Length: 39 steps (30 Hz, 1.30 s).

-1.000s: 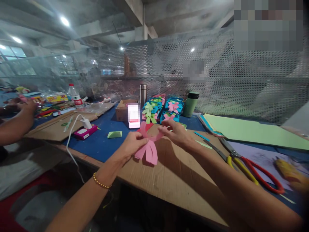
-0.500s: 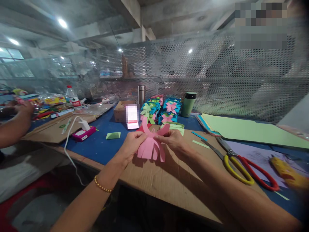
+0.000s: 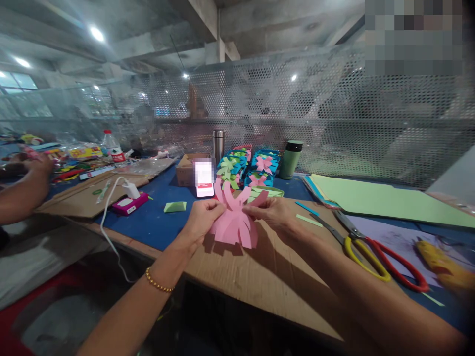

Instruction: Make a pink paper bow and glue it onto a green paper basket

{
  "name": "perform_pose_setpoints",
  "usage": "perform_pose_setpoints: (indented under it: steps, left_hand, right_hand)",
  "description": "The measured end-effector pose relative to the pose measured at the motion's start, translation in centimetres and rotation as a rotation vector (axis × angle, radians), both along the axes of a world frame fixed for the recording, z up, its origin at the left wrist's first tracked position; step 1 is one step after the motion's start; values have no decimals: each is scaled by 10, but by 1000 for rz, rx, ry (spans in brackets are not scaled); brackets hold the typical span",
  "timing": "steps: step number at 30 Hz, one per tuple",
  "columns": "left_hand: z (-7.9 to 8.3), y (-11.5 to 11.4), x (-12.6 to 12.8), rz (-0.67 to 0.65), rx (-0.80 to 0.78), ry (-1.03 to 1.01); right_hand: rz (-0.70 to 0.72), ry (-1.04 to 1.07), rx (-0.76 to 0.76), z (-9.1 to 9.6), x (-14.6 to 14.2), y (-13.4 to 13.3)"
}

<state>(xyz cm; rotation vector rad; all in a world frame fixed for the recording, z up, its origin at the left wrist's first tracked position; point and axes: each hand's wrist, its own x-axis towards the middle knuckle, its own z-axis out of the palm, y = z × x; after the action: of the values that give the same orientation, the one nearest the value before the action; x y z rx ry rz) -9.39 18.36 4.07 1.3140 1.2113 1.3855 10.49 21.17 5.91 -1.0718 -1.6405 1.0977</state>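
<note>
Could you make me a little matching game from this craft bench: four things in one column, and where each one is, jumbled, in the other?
1 pink cut paper
2 scissors
3 green tumbler
4 water bottle

a standing at the far left
b held between the left hand and the right hand
c lying flat at the right
d standing just right of the stacked paper bows

Pairs: 1-b, 2-c, 3-d, 4-a.

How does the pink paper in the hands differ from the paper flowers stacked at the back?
The pink paper is pinched by the left hand and right hand over the cardboard; the flowers lie stacked on the table. The pink paper is one colour, strips loose; the flowers mix green, pink and blue. Both are cut paper.
</note>
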Motion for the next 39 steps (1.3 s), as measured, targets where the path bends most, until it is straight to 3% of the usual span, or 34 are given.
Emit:
perform_pose_setpoints:
  steps: [10,19,22,24,25,27,29,31,35,39]
  left_hand:
    - [-5,14,-24,145,17,253]
    - [2,22,-44,199,20,743]
    - [9,7,-38,279,106,940]
    - [12,-7,-27,337,291,1215]
    - [12,-15,-18,298,384,1283]
    - [9,-30,4,55,543,1222]
    - [1,-41,29,-267,607,1121]
    - [-12,-49,48,-429,657,1114]
    - [-41,-48,64,-407,747,1090]
    - [-60,-43,60,-346,854,1024]
  right_hand:
    - [-61,-44,-53,13,30,-19]
    - [-97,-355,-178,-11,68,-34]
    - [-106,-475,-179,-9,72,-39]
    - [-107,-556,-169,-5,73,-42]
    - [-106,-593,-163,-4,72,-43]
    - [-100,-649,-142,-3,71,-43]
    - [-95,-689,-113,-4,69,-43]
    - [-104,-733,-84,-7,68,-46]
    - [-214,-824,47,-5,83,-65]
    - [-444,-923,188,11,126,-94]
